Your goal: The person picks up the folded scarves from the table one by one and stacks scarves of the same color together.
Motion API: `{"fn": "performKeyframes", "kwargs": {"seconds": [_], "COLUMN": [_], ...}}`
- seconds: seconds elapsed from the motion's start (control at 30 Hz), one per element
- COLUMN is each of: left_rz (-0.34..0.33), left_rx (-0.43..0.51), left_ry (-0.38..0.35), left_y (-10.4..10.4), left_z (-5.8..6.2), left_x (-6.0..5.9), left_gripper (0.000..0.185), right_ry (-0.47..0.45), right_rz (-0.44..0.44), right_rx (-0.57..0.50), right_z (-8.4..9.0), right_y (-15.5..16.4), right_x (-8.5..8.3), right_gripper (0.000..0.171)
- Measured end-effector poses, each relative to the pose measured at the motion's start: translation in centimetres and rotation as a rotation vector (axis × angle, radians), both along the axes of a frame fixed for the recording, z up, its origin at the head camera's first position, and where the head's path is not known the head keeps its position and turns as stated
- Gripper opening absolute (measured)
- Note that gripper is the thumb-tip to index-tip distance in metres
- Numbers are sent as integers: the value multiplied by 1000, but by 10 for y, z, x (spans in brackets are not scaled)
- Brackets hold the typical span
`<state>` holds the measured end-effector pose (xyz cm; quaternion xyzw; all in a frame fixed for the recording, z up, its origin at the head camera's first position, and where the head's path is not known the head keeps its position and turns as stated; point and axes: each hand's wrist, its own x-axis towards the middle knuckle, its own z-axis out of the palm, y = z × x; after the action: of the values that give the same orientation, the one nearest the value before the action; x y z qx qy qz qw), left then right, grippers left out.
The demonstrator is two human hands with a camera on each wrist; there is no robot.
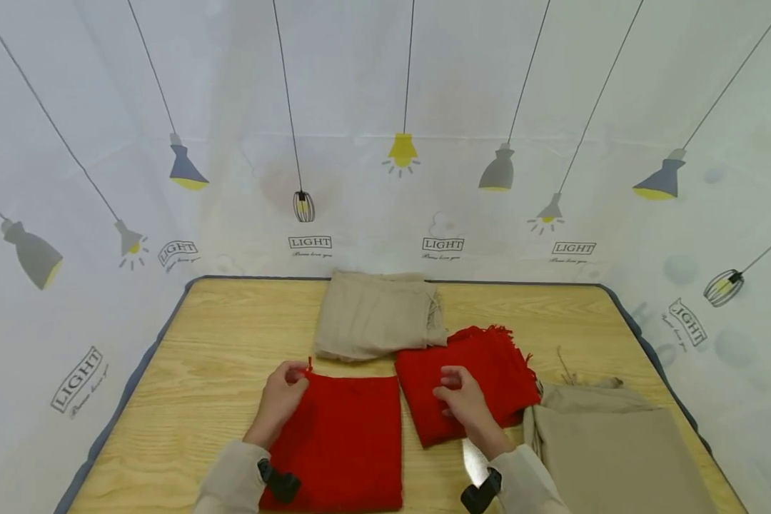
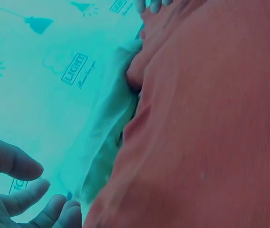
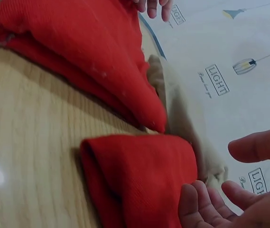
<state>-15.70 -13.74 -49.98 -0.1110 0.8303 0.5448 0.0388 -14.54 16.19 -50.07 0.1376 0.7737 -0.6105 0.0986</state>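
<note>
Two folded red cloths lie on the wooden table. My left hand sits at the far left corner of the nearer red cloth, its fingers loosely curled beside a small tassel. In the left wrist view that hand is relaxed and holds nothing, next to the red cloth. My right hand rests on the fringed red cloth. The right wrist view has the right hand spread loosely over the folded red cloth.
A folded beige cloth lies at the back middle and a larger beige cloth at the front right. White sheets printed with lamps wall in the table on three sides. Bare wood shows at the left.
</note>
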Motion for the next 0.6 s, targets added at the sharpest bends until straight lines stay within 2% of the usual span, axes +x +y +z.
{"fn": "performKeyframes", "kwargs": {"seconds": [0.37, 0.6], "left_rz": [-71, -173], "left_rx": [68, 113], "left_ry": [-41, -74], "left_y": [30, 53], "left_z": [0, -2], "left_x": [-9, -14], "left_gripper": [36, 38], "right_ry": [-23, -28], "right_rz": [-1, -4], "right_rx": [45, 98], "right_z": [8, 10], "right_y": [40, 57], "right_x": [-14, -21], "right_gripper": [45, 46]}}
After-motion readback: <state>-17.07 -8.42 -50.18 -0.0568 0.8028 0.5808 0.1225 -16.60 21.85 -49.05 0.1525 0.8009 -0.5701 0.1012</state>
